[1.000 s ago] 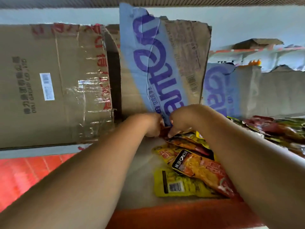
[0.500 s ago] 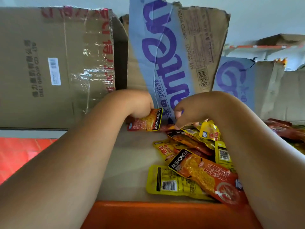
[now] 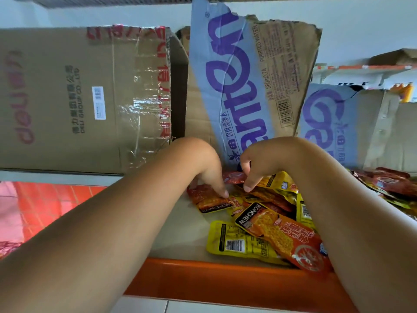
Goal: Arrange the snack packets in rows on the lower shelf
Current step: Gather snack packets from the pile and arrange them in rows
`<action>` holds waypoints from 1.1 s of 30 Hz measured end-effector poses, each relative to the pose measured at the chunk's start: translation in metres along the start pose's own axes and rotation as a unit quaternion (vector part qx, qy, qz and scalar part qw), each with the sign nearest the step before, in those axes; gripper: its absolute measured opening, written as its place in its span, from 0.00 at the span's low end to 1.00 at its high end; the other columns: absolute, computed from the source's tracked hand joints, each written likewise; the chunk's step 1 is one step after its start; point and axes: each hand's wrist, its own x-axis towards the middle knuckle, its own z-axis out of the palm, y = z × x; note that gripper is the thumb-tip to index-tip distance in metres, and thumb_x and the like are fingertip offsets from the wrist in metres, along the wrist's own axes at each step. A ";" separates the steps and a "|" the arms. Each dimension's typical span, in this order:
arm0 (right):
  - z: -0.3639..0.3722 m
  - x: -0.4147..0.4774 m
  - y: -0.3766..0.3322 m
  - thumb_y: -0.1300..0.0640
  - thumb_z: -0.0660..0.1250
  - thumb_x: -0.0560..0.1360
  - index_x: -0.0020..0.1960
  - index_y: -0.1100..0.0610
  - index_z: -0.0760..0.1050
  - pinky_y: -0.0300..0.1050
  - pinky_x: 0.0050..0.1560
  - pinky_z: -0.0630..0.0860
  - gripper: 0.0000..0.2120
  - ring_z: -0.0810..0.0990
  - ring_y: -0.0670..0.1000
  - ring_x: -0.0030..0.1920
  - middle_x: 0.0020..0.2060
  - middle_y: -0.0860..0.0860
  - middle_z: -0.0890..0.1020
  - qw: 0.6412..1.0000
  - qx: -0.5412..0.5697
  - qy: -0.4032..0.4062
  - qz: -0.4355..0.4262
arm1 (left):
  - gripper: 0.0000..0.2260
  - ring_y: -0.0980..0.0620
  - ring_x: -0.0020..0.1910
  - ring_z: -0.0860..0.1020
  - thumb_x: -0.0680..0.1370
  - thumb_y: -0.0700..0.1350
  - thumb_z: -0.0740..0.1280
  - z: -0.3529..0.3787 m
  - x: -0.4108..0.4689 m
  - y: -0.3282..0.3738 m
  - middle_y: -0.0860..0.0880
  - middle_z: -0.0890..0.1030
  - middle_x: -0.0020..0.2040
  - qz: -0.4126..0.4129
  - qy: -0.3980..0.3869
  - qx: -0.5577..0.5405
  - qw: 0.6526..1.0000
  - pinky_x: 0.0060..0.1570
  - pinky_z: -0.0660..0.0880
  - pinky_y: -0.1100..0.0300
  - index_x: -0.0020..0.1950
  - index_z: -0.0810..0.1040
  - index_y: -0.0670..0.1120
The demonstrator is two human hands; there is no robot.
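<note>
Before a taped cardboard box at the left, the left hand has laid the orange snack packet, held lifted half a second ago, flat on the lower shelf, fingers together and pressing its near edge, at the left fringe of the jumbled heap of packets; the right hand curls down into that heap, its grip unclear. The first row looks barely begun, with most packets unsorted
</note>
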 end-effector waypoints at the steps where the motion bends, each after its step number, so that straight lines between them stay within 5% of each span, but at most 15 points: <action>1: 0.000 -0.001 0.000 0.39 0.76 0.69 0.48 0.48 0.77 0.44 0.44 0.74 0.16 0.80 0.50 0.47 0.45 0.47 0.80 1.000 0.006 0.010 -0.002 | 0.30 0.47 0.40 0.81 0.81 0.62 0.66 0.004 0.003 0.000 0.44 0.79 0.51 -0.001 -0.003 0.008 1.000 0.34 0.74 0.58 0.74 0.71 0.41; 5: 0.000 -0.004 0.002 0.37 0.75 0.69 0.50 0.49 0.78 0.44 0.43 0.73 0.19 0.78 0.48 0.46 0.44 0.46 0.79 1.000 0.012 0.015 -0.005 | 0.27 0.41 0.53 0.84 0.77 0.58 0.73 0.010 0.013 -0.007 0.42 0.81 0.60 -0.002 -0.032 -0.009 0.999 0.48 0.82 0.52 0.69 0.75 0.41; 9: 0.002 -0.005 -0.004 0.42 0.71 0.74 0.51 0.52 0.78 0.47 0.47 0.75 0.15 0.79 0.51 0.48 0.46 0.49 0.80 1.000 -0.008 0.001 -0.005 | 0.24 0.44 0.45 0.83 0.77 0.57 0.73 0.014 -0.001 -0.011 0.43 0.81 0.60 0.015 0.035 0.049 0.998 0.26 0.76 0.66 0.67 0.78 0.45; 11: 0.001 -0.008 -0.007 0.47 0.64 0.79 0.52 0.55 0.75 0.43 0.41 0.72 0.11 0.76 0.50 0.44 0.43 0.48 0.77 0.999 -0.020 0.031 -0.009 | 0.22 0.51 0.37 0.78 0.78 0.59 0.72 0.018 -0.006 -0.013 0.45 0.80 0.58 0.017 0.087 0.042 0.995 0.27 0.73 0.67 0.65 0.79 0.46; 15: -0.002 -0.005 -0.005 0.57 0.56 0.83 0.53 0.59 0.75 0.44 0.36 0.65 0.10 0.73 0.53 0.43 0.49 0.55 0.78 0.992 -0.016 0.123 0.006 | 0.19 0.52 0.29 0.76 0.76 0.59 0.74 0.021 -0.013 -0.020 0.49 0.79 0.34 0.003 0.106 0.016 0.994 0.32 0.73 0.63 0.56 0.82 0.45; 20: -0.002 -0.004 -0.004 0.56 0.60 0.80 0.38 0.56 0.69 0.43 0.32 0.64 0.12 0.69 0.50 0.34 0.36 0.52 0.73 0.993 0.002 0.112 0.030 | 0.21 0.50 0.27 0.73 0.76 0.59 0.73 0.020 -0.020 -0.017 0.52 0.67 0.13 -0.016 0.111 0.064 0.992 0.43 0.77 0.56 0.35 0.71 0.45; 25: 0.006 0.004 -0.007 0.55 0.65 0.78 0.48 0.55 0.74 0.43 0.39 0.70 0.03 0.76 0.50 0.41 0.43 0.51 0.77 0.996 -0.044 0.054 0.061 | 0.22 0.49 0.26 0.73 0.76 0.58 0.74 0.021 -0.016 -0.016 0.48 0.72 0.25 -0.013 0.122 0.052 0.991 0.32 0.72 0.59 0.33 0.71 0.45; 29: 0.002 -0.007 -0.011 0.56 0.66 0.79 0.63 0.52 0.75 0.46 0.51 0.74 0.13 0.78 0.54 0.55 0.57 0.52 0.79 0.998 -0.051 0.035 0.032 | 0.20 0.48 0.26 0.75 0.74 0.58 0.73 0.024 -0.011 -0.016 0.48 0.73 0.19 -0.013 0.121 0.051 0.991 0.36 0.76 0.58 0.33 0.74 0.45; 33: -0.002 -0.020 -0.018 0.41 0.71 0.74 0.54 0.44 0.73 0.47 0.53 0.74 0.13 0.75 0.50 0.54 0.47 0.43 0.75 0.999 -0.050 -0.011 -0.010 | 0.16 0.49 0.30 0.76 0.76 0.57 0.73 0.023 -0.011 -0.020 0.47 0.78 0.35 -0.001 0.117 0.028 0.993 0.33 0.75 0.60 0.44 0.78 0.45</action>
